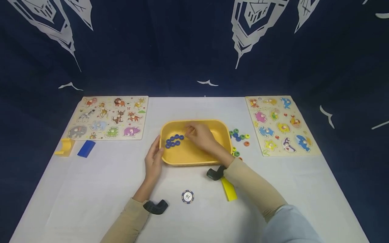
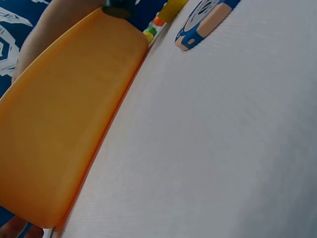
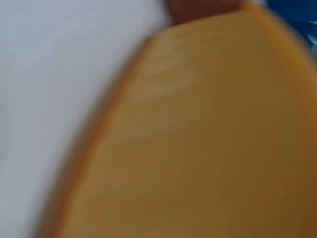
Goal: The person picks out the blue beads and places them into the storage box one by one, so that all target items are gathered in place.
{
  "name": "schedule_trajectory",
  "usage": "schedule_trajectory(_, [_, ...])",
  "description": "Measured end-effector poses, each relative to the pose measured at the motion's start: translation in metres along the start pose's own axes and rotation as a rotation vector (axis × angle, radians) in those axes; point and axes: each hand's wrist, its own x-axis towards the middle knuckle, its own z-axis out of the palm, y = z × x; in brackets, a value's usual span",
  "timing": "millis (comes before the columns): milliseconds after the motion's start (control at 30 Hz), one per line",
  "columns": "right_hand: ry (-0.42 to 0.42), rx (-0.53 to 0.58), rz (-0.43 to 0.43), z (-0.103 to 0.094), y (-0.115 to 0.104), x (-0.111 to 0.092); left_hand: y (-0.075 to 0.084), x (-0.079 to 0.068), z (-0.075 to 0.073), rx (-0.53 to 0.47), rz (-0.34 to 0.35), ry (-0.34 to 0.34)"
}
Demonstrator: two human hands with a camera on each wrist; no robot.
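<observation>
A yellow tray (image 1: 197, 158) lies in the middle of the white table. Inside, toward its left end, several blue beads (image 1: 172, 144) form two rows. My left hand (image 1: 153, 160) holds the tray's left end, its fingers along the side wall and the thumb near the rim. Over the tray reaches my right hand (image 1: 200, 136), fingers bent downward and close to the end of the upper bead row. Whether a bead is between its fingertips is hidden. The right wrist view is blurred and shows mostly the tray (image 3: 188, 134).
Green, blue, yellow and orange beads (image 1: 238, 136) lie right of the tray. Animal puzzle boards stand at the back left (image 1: 107, 118) and right (image 1: 282, 126). A poker chip (image 1: 187, 196) and a yellow block (image 1: 229, 189) lie in front; yellow (image 1: 65, 147) and blue (image 1: 86, 148) blocks lie left.
</observation>
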Motion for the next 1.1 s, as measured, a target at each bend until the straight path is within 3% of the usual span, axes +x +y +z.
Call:
schedule_trajectory(133, [0.147,0.101,-0.102,-0.033,0.006,-0.02,0.013,-0.003,0.002,0.009,0.0,-0.002])
schedule_trajectory(267, [0.339,0.144,-0.136,-0.063,0.028,-0.046,0.017,-0.003,0.001,0.006,0.002,-0.005])
schedule_trajectory(400, [0.491,0.2,-0.084,-0.077,0.069,-0.068,0.018,-0.002,-0.001,-0.001,0.004,-0.003])
schedule_trajectory(500, [0.556,0.168,-0.027,-0.077,0.107,-0.077,0.017,-0.002,-0.002,0.004,-0.001,-0.002])
schedule_trajectory(567, [0.565,0.141,0.025,-0.075,0.128,-0.079,0.016,-0.002,-0.003,0.006,-0.008,-0.001])
schedule_trajectory(667, [0.556,0.097,0.075,-0.074,0.14,-0.082,0.015,-0.002,-0.003,0.01,-0.015,0.002])
schedule_trajectory(900, [0.507,0.029,0.212,-0.07,0.129,-0.09,0.016,-0.004,0.0,0.001,-0.021,0.0])
schedule_trajectory(1100, [0.501,-0.062,0.25,-0.061,0.136,-0.094,0.016,-0.004,0.001,0.005,-0.012,-0.009])
